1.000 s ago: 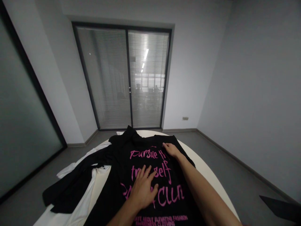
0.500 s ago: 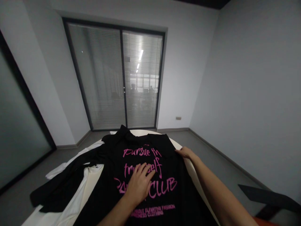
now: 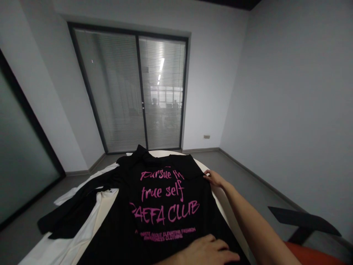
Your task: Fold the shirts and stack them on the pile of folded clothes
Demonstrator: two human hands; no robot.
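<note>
A black T-shirt (image 3: 168, 206) with pink lettering lies spread out in front of me, its neck end away from me. My right hand (image 3: 213, 178) grips the shirt's right edge near the folded sleeve, fingers closed on the cloth. Low in the view, my left hand (image 3: 208, 252) rests palm down over the lower right part of the shirt, its fingers apart. The shirt's bottom end runs out of the picture.
Beneath the shirt is a pale round-edged table (image 3: 199, 165). Black and white garments (image 3: 74, 213) are heaped along its left side. A chair with a black armrest (image 3: 303, 221) and orange seat (image 3: 311, 254) stands at right. Glass doors (image 3: 132, 92) are behind.
My left hand has slid from the middle of the lettering toward me and to the right, uncovering the print. My right hand stays at the shirt's right edge. The view has shifted slightly.
</note>
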